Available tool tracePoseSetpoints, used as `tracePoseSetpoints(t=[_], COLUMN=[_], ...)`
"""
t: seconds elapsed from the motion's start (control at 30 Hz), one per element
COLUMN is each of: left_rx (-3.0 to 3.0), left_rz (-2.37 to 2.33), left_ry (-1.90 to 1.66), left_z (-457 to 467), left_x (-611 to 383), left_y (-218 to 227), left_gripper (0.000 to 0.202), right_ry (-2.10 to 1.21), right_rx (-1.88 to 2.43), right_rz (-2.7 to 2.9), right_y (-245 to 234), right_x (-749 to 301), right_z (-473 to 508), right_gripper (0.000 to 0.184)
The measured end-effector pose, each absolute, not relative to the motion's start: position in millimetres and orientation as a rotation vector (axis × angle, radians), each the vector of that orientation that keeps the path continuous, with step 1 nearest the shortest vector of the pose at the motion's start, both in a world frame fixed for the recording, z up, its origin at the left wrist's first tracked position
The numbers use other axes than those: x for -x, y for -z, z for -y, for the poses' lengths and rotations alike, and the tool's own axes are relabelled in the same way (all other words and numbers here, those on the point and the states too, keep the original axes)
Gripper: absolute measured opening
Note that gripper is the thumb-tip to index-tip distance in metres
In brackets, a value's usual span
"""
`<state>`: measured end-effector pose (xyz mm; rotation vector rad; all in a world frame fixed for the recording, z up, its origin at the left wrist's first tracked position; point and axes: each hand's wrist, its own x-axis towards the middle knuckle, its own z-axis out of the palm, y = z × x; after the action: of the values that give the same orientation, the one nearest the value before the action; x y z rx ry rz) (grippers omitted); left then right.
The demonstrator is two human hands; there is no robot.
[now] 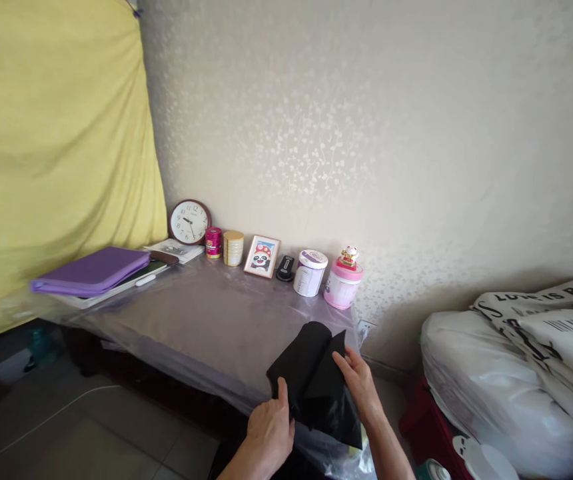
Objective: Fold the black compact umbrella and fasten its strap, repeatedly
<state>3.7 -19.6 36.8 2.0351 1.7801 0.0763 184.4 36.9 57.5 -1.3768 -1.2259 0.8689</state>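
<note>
A thin, folded black plastic bag [311, 373] lies partly over the near right corner of the table and hangs down past its edge. At its lower left side is my left hand [270, 427], closed on the near edge with the index finger stretched up along it. My right hand [359, 380] pinches the bag's right edge between thumb and fingers. A raised fold runs through the middle of the bag, between the two hands. My left fingertips are partly hidden.
The plastic-covered table [191, 313] bears a purple folder [94, 270], a wall clock [190, 222], a panda picture frame [262, 257], a white canister [310, 273] and a pink tub [343, 285] with a cat figurine. A large plastic-wrapped bundle [496, 380] stands at the right. A yellow curtain [56, 147] hangs left.
</note>
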Motion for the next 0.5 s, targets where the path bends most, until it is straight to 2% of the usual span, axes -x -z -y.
tracePoseSetpoints(t=[0.13,0.5], left_rx=[-2.047,-2.062], left_rz=[-1.794,-1.818], left_ry=[-0.082,-0.138], left_z=[20,16], left_x=[-5,-7], left_y=[-34,-22], left_gripper=[0.068,0.066], right_ry=[-1.008,-0.691], right_rx=[1.289,1.584], right_rz=[1.21,1.479], right_y=[-61,-29], right_x=[-158,-129], right_z=[-59,-93], right_gripper=[0.05,0.046])
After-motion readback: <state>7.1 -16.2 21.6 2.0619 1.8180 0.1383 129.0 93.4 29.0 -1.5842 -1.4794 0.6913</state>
